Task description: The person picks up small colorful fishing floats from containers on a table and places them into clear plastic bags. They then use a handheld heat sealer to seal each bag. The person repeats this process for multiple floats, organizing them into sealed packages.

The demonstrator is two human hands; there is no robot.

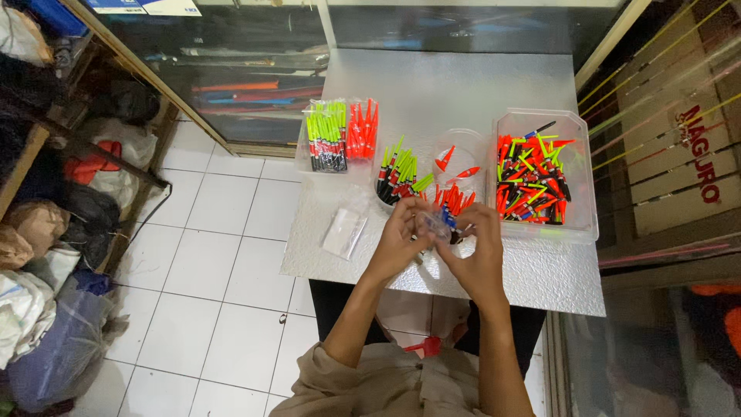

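Your left hand (399, 235) and right hand (477, 245) meet above the table (463, 93) front edge. Fingers of both are closed on a small clear bag (437, 224), near the clear tray (580, 224).

I am in a small fishing-tackle shop. My counter (463, 100) carries a clear tray (584, 220) full of orange and green floats, with bagged floats (340, 133) beside it. A glass display case (231, 77) stands ahead, and slim rods (656, 85) run along the wall to my right.
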